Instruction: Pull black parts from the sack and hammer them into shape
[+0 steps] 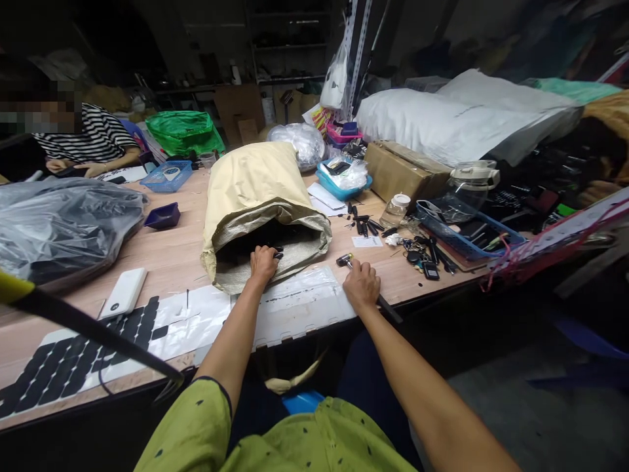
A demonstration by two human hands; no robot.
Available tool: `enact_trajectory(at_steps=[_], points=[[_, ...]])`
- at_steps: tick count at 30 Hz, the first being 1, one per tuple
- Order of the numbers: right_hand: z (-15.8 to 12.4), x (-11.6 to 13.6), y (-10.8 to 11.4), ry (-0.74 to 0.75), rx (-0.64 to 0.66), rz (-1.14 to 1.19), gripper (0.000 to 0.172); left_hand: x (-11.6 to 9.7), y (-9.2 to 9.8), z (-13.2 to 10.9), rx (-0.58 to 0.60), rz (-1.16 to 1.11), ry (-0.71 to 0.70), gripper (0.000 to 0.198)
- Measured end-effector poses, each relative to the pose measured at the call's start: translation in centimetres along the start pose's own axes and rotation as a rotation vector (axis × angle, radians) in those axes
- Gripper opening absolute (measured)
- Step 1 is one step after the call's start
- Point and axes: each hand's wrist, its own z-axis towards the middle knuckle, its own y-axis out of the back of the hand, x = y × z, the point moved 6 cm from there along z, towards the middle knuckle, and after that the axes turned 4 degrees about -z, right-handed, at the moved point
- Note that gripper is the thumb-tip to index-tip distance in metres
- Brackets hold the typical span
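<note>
My left hand (264, 263) reaches into the open mouth of a tan woven sack (255, 190) lying on the wooden table (171, 255). Its fingers curl over small dark items just inside the sack. My right hand (362, 286) is closed round the dark handle of a small hammer (344, 260), whose head lies on the table to the right of the sack. Both hands rest above a white sheet (299, 305) at the table's front edge.
A white power bank (124, 292) and a sheet with black cells (73, 357) lie to the left, near a grey plastic bag (59, 226). Blue trays, a cardboard box (405, 172), jars and keys (422, 252) crowd the right. A person in stripes (93, 141) sits far left.
</note>
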Motion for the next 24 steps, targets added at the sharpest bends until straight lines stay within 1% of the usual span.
enact_trajectory(at_steps=[2, 4, 5, 8, 10, 11, 14, 18, 22, 24], points=[[0.0, 0.0, 0.0, 0.0, 0.002, 0.0, 0.036, -0.6, 0.7, -1.3, -0.032, -0.045, -0.026, 0.019], [0.0, 0.1, 0.1, 0.004, -0.002, 0.002, 0.036, -1.9, 1.1, -3.4, -0.054, -0.113, -0.1, 0.02], [0.0, 0.1, 0.1, 0.004, -0.004, 0.002, 0.036, -2.6, 0.9, -4.7, -0.043, -0.15, -0.148, 0.021], [0.0, 0.1, 0.2, -0.003, 0.003, -0.001, 0.036, -4.7, -0.6, -8.7, 0.06, -0.226, -0.257, 0.02], [0.0, 0.1, 0.3, -0.004, 0.01, -0.002, 0.036, -5.2, -1.9, -10.6, 0.109, -0.252, -0.249, 0.018], [0.0, 0.1, 0.3, -0.002, 0.012, -0.001, 0.036, -5.2, -2.4, -11.2, 0.113, -0.265, -0.23, 0.018], [-0.1, 0.0, 0.2, 0.005, 0.008, 0.012, 0.036, -4.7, -3.2, -11.8, 0.074, -0.312, -0.183, 0.019], [0.4, -0.5, 0.2, 0.001, 0.022, 0.069, 0.036, -4.1, -3.4, -11.2, 0.055, -0.358, -0.147, 0.013], [0.5, -1.0, 0.4, 0.017, 0.116, 0.229, 0.036, -4.1, -3.5, -11.0, 0.063, -0.36, -0.101, 0.011], [-0.2, -0.7, 0.9, 0.069, 0.106, 0.36, 0.037, -4.3, -3.5, -11.1, 0.06, -0.36, -0.094, 0.011]])
